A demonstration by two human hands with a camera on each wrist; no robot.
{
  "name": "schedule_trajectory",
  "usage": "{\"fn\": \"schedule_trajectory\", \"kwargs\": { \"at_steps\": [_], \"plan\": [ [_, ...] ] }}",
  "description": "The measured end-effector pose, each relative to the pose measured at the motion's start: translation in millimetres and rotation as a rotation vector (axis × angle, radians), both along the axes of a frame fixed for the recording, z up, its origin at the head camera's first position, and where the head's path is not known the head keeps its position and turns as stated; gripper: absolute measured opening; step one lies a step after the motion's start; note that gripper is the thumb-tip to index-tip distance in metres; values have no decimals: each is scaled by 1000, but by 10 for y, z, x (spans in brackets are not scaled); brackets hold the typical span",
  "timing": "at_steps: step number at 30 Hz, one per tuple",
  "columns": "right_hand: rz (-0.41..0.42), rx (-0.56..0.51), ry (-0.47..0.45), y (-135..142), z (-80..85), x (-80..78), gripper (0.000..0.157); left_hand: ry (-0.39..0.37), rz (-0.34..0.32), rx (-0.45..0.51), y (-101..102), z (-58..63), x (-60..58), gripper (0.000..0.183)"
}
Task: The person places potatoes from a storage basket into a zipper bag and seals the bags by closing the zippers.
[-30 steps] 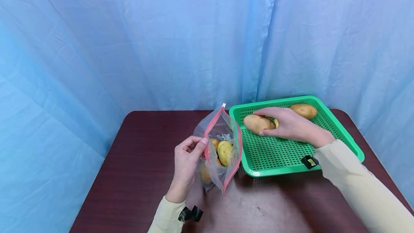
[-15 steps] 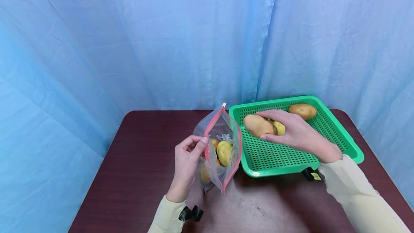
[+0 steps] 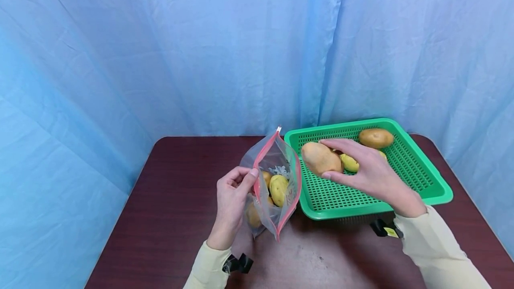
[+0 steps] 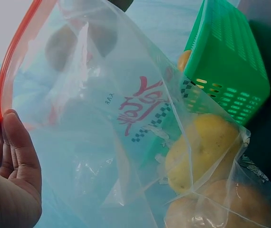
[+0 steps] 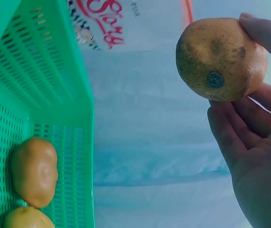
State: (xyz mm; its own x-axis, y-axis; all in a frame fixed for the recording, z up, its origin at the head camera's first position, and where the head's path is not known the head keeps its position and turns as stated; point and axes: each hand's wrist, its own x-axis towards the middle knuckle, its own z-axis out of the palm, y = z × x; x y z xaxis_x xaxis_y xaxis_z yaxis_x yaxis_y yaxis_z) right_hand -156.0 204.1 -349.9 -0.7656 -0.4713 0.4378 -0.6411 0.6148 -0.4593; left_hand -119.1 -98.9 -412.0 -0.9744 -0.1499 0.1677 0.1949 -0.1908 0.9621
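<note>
I judge this bagging: my right hand grips a potato needing a leftward carry, my left hand pinches the zip bag.

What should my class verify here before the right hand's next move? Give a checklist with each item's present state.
1. Right hand grips the potato: ok.
2. Left hand pinches the rim of the bag: ok.
3. Bag's mouth is open: ok.
4. Potato is over the mouth: not ok; the head view shows it over the basket.
5. Bag would stand unheld: cannot tell.
</note>
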Motion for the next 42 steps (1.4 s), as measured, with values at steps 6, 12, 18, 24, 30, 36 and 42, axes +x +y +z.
{"fn": "schedule_trajectory", "kwargs": {
  "at_steps": [6, 12, 18, 24, 30, 36, 42],
  "plan": [
    [10, -103, 0, -70, -5, 77, 73, 1, 3, 8, 7, -1, -9, 17],
    [1, -162, 0, -132, -28, 150, 73, -2, 4, 8, 10, -2, -11, 18],
    [8, -245, -20, -216, -63, 216, 74, -1, 6, 2, 10, 4, -14, 18],
    [18, -341, -19, -321, -108, 258, 74, -2, 5, 15, 14, 9, -17, 18],
    [9, -409, -37, -428, -186, 295, 71, -12, 7, 27, 24, 14, -12, 18],
    [-10, -452, -55, -543, -261, 321, 69, -22, 5, 45, 36, 15, -21, 19],
    [-35, -451, 6, -655, -319, 331, 67, -16, -1, 42, 45, 6, -27, 20]
  ]
}}
